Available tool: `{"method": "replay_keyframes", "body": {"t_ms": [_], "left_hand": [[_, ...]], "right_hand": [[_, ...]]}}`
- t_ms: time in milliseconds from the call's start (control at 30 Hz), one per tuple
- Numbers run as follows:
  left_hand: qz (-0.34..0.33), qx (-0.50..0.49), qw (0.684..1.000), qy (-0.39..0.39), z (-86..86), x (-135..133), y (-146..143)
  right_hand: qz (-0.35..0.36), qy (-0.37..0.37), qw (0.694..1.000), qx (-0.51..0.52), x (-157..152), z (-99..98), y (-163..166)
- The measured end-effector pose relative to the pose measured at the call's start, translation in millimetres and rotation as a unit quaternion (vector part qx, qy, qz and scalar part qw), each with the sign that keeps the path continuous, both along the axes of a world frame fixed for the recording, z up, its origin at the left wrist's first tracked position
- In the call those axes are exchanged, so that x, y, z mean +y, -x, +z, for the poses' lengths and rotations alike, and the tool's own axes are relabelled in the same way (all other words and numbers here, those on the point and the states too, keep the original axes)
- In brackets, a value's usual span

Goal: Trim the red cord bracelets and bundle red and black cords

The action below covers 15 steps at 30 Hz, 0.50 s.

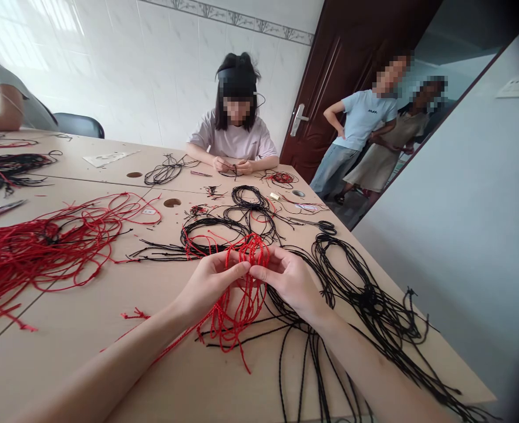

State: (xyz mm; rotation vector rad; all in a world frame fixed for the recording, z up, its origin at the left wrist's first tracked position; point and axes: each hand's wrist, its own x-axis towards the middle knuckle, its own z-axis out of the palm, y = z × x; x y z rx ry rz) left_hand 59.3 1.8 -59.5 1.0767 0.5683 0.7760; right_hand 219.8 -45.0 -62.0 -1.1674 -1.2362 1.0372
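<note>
A loose bunch of red braided cord [242, 311] is held above the table [66, 370] by the left hand [209, 288] and the right hand [290, 282], which nearly touch. Each grip appears narrow and closed on the strands, though the exact hold is partly hidden. Black cords [365, 305] are spread beneath and to the right, while a tangled red cord heap [43, 247] lies farther left. Scissors [316, 225] are seen beyond. A snag could be caused if the dangling red ends are caught among the black loops and pulled tight. Across the table, a seated person [235, 138] is shown working with cord.
</note>
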Motion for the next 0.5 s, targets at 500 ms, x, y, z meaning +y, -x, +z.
{"method": "replay_keyframes", "body": {"t_ms": [500], "left_hand": [[0.012, 0.019, 1.0, -0.011, -2.0, 1.6, 0.6]], "right_hand": [[0.007, 0.004, 1.0, 0.025, 1.0, -0.4, -1.4]]}}
